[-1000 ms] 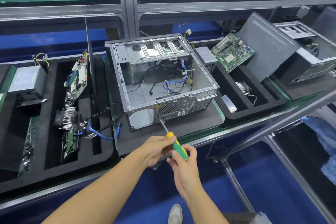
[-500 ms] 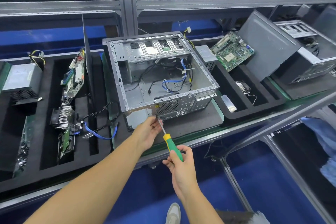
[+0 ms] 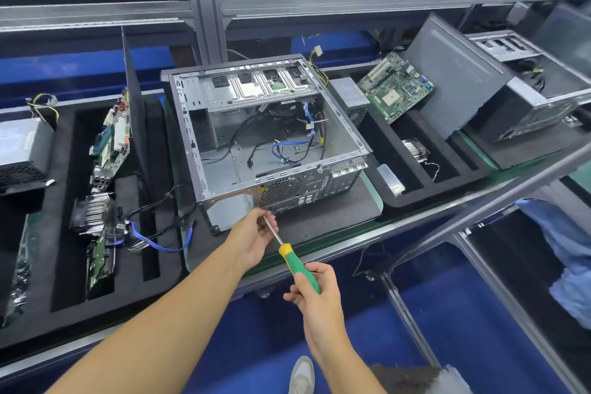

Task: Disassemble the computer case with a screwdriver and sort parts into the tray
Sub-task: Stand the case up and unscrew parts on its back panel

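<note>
At far left, a grey power supply on the edge of a black foam tray. In the tray's slots, standing on edge: a circuit board, then a finned heatsink nearer the camera, with a blue cable trailing out over the foam. Upright just beyond, a dark side panel.

Centre: computer case lying on its side on a dark mat, open face up, loose black and blue wiring inside, rear panel with fan grille facing the camera. Left hand at that rear panel, fingertips pinching the metal shaft of the screwdriver close to its tip (tip itself hidden behind the fingers, so contact with any screw not discernible). Right hand lower, wrapped round the green-and-yellow handle.

To the right, a second tray holding a green motherboard propped at a slant. Far right, a second case.
</note>
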Tool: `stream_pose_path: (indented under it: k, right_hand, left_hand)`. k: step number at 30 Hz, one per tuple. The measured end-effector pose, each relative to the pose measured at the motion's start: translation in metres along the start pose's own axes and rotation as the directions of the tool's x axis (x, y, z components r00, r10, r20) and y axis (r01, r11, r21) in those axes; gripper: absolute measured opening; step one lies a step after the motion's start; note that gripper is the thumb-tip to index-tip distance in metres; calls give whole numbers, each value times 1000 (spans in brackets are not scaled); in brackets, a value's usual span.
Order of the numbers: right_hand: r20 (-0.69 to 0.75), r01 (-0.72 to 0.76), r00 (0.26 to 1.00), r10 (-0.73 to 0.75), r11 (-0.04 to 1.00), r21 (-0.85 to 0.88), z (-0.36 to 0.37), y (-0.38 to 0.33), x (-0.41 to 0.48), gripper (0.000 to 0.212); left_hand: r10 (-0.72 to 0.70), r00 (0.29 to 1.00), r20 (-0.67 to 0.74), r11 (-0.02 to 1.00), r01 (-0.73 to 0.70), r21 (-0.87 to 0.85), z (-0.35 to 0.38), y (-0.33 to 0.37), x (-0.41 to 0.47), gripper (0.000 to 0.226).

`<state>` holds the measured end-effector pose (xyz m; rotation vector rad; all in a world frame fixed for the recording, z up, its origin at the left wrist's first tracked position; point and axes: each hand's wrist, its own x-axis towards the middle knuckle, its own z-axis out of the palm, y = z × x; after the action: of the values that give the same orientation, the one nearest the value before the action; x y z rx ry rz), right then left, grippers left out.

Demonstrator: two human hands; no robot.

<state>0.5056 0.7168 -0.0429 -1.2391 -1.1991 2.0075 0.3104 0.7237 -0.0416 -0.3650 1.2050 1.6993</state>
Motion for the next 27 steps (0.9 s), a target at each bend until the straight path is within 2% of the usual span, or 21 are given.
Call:
stream_pose_path:
  k: [4, 8, 12, 15, 22, 27]
  right_hand:
    - [-10, 0, 1000, -1, 998, -58, -9, -2, -2, 16]
    - [13, 25, 1000, -23, 985, -172, -11, -5, -5, 8]
    - [-6, 20, 1000, -21, 989, -143, -11, -7, -6, 8]
    - [-13, 4, 1000, -5, 996, -84, -17, -7, -9, 6]
    - [50, -105, 994, 99, 988, 115, -23, -17, -18, 14]
    - [76, -127, 989, 127, 992, -7, -23, -17, -14, 15]
  left_hand:
    - [-42, 999, -22, 997, 40, -68, 4, 1, -3, 27]
    - [-93, 995, 26, 988, 96, -124, 12, 2, -8, 28]
    - [-118, 992, 49, 947, 127, -296, 15, 4, -8, 25]
    - [-137, 989, 62, 920, 150, -362, 13, 6, -9, 25]
    - [-145, 981, 133, 927, 181, -330, 6, 1, -15, 25]
    - [-133, 967, 215, 961, 179, -210, 8, 1, -22, 22]
